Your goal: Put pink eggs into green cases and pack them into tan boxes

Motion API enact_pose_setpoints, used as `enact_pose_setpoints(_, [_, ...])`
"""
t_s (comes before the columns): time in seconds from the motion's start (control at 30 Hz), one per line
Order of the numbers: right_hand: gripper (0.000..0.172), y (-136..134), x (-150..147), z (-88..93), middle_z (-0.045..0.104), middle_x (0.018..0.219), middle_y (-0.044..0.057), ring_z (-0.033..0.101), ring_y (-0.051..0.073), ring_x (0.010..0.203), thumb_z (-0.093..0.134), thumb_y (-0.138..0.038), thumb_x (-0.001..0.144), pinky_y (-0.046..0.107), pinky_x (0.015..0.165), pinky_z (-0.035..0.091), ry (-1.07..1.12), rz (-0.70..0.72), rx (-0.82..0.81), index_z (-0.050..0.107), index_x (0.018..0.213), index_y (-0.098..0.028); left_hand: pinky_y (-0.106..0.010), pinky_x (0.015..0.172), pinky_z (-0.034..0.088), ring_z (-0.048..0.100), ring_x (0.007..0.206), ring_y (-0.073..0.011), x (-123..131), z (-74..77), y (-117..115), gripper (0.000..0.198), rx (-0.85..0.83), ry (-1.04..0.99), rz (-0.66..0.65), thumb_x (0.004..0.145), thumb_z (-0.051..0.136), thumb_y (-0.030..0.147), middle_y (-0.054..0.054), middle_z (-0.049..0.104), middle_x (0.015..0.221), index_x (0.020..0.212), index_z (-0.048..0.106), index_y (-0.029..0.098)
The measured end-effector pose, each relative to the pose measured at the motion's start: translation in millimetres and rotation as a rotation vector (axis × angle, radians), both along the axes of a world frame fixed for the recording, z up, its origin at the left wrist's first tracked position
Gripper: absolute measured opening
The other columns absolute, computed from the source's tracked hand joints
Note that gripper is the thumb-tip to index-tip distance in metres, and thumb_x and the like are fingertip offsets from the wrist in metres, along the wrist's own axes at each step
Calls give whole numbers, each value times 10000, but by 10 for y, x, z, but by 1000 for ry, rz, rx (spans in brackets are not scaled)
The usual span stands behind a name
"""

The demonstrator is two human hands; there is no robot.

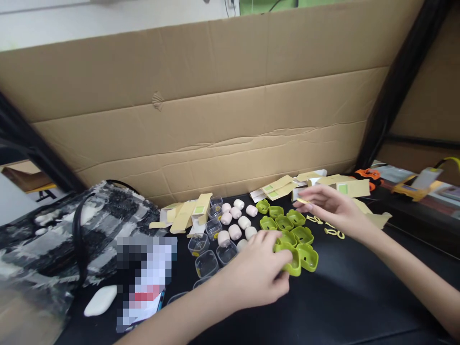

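My left hand (257, 270) is closed on the nearest green plastic cup (295, 263), at the front of a cluster of several scalloped green cups (284, 223); its fingertips are partly hidden. Above the cluster's right side, my right hand (330, 207) pinches a small yellow piece (304, 201) between thumb and fingers. Below that hand, several yellow ring-ended pieces (331, 232) lie on the black surface. Left of the cups are several pale pink and cream rounded pieces (235, 232). Beside these stand several clear plastic cups (206, 263), some hidden behind my left forearm.
Flattened small cartons (192, 213) lie at the back left, more cartons (280, 188) at the back right. A tall cardboard panel (215, 120) closes off the back. At left are a white rounded object (101, 300) and a black-and-grey bag (108, 230). An orange item (367, 174) sits far right.
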State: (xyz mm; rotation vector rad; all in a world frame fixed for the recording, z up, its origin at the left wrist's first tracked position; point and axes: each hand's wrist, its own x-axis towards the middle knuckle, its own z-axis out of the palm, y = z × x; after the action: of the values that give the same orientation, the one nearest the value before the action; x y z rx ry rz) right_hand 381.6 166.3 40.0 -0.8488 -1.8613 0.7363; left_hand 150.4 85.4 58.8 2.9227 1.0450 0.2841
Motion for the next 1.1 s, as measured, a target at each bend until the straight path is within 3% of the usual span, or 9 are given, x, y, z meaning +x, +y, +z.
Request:
enact_pose_setpoints(0.07, [198, -111, -99, 87, 716, 924, 65, 709, 189, 837, 590, -389, 874, 326, 762, 593, 53, 99, -45, 599, 963, -212, -344, 934, 438, 525, 1153, -231, -184, 129, -61, 70, -438, -432, 37, 784, 604, 181, -105, 543, 1199, 831, 555, 197])
enact_pose_setpoints(0.13, [145, -223, -252, 175, 702, 933, 60, 694, 174, 844, 594, -339, 880, 306, 757, 581, 88, 227, -69, 635, 915, -204, -336, 845, 477, 591, 1025, -203, -357, 196, -87, 150, -802, -830, 79, 779, 639, 234, -87, 574, 1155, 875, 524, 219])
enact_pose_setpoints(0.2, [123, -308, -447, 264, 673, 934, 49, 675, 160, 843, 588, -298, 884, 291, 747, 566, 87, 306, -32, 654, 921, -201, -324, 824, 473, 593, 996, -193, -503, 197, -75, 270, -961, -1093, 168, 756, 698, 282, -74, 600, 1152, 963, 531, 235])
enact_pose_setpoints(0.33, [117, -330, -880, 428, 642, 901, 30, 638, 143, 823, 562, -216, 890, 289, 754, 537, 81, 282, 184, 638, 978, -203, -281, 813, 459, 571, 1003, -191, -726, 129, 6, 259, -868, -1326, 265, 751, 723, 340, -53, 601, 1107, 955, 629, 210])
enact_pose_setpoints(0.53, [112, -205, -1302, 459, 632, 866, 30, 615, 142, 801, 553, -147, 870, 289, 740, 516, 64, 317, 372, 643, 913, -198, -265, 866, 445, 581, 1010, -175, -902, 20, 81, 440, -726, -1473, 231, 591, 837, 163, -12, 623, 1039, 969, 627, 244])
enact_pose_setpoints(0.67, [128, -290, -1306, 296, 637, 856, 32, 620, 149, 792, 551, -126, 865, 288, 726, 513, -2, 336, 353, 648, 902, -200, -299, 922, 435, 594, 1041, -190, -883, -111, 89, 505, -753, -1580, 242, 658, 796, 244, -33, 635, 1093, 1121, 596, 254])
enact_pose_setpoints(0.8, [144, -447, -1251, 138, 661, 853, 27, 626, 153, 795, 537, -106, 877, 293, 726, 517, -52, 305, 366, 625, 920, -210, -367, 993, 413, 604, 1071, -221, -804, -168, 37, 383, -879, -1588, 211, 775, 699, 289, -91, 676, 1110, 1137, 624, 190])
enact_pose_setpoints(0.97, [142, -554, -1186, 6, 691, 916, 48, 638, 169, 836, 517, -115, 909, 319, 719, 474, -156, 100, 664, 610, 985, -191, -342, 940, 472, 616, 1057, -187, -719, -147, -104, 286, -1128, -1509, 199, 878, 593, 255, -80, 682, 1140, 1153, 644, 198])
enact_pose_setpoints(1.1, [122, -584, -1143, -56, 706, 892, 41, 647, 160, 796, 501, -138, 926, 307, 641, 413, -276, 46, 763, 611, 965, -171, -329, 962, 463, 622, 1027, -168, -678, -141, -155, 244, -1172, -1467, 191, 911, 547, 264, -73, 690, 1096, 1106, 666, 178])
